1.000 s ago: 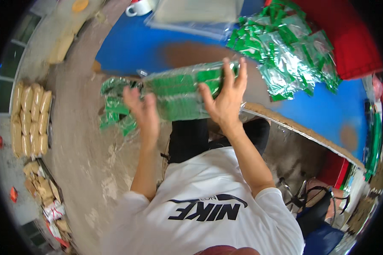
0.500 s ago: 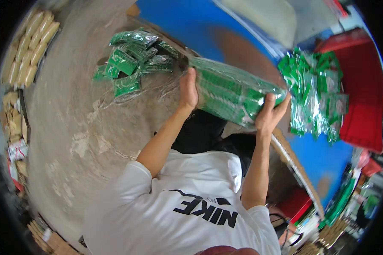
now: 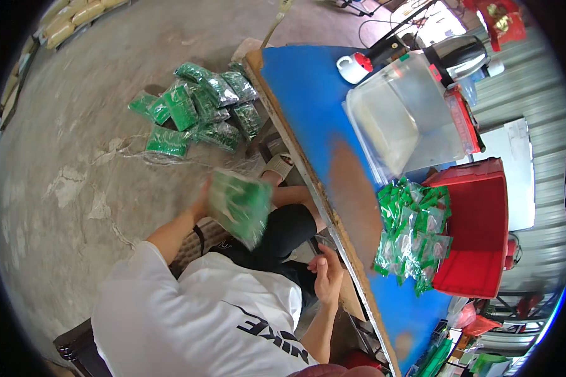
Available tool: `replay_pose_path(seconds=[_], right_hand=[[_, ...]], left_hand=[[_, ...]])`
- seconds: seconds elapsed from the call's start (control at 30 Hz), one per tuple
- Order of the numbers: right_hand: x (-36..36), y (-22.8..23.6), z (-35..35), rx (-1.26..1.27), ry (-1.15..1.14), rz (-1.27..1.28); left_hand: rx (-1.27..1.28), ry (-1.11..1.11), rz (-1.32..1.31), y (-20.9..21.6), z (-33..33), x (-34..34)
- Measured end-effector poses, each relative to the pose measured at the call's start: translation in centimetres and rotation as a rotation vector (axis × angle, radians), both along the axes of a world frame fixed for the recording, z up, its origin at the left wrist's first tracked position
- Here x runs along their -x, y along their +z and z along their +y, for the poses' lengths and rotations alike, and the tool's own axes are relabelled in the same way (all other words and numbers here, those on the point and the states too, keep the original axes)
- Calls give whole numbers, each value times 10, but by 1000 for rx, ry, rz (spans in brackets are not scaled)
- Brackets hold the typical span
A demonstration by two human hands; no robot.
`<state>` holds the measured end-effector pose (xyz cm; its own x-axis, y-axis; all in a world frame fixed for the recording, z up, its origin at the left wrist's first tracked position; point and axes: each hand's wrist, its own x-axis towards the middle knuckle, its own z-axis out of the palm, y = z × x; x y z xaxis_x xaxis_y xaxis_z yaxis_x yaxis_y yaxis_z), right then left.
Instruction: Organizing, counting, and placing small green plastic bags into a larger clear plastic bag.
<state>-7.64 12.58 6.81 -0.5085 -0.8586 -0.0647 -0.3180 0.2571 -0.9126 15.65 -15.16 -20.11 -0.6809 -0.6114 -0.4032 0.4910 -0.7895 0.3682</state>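
Observation:
A clear plastic bag packed with green packets [image 3: 239, 207] hangs over the floor beside my left knee, blurred by motion. My left hand [image 3: 201, 198] grips its left side, with the fingers mostly behind it. Close to the table edge, my right hand [image 3: 327, 276] is raised with nothing in it, its fingers loosely bent and apart. Ahead on the concrete floor lies a heap of similar green bags [image 3: 198, 103]. Small green-and-clear packets [image 3: 415, 232] are spread in a pile on the blue table [image 3: 295, 81] to my right.
A red crate [image 3: 471, 232] lies on its side behind the loose packets. Farther along the table stand a clear plastic bin [image 3: 390, 119], a white-and-red mug [image 3: 354, 67] and a metal kettle [image 3: 459, 56]. Filled tan sacks [image 3: 75, 22] are at the far left.
My right hand has let go of the bag and dropped toward the table edge. My left hand has swung the bag left and down. The view has turned toward the table.

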Motion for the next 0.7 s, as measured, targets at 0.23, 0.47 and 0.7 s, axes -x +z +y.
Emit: replay_pose_path(seconds=[0.23,0.47,0.7], right_hand=[[-1,-10,41,-207,-346,99],[68,18,41,-6,-325,547],[238,32,60,-120,-421,1122]], left_hand=[[-160,526,-265,-30,-137,-5],[133,95,-598,-107,-216,11],[666,39,-536,151,-11,129]])
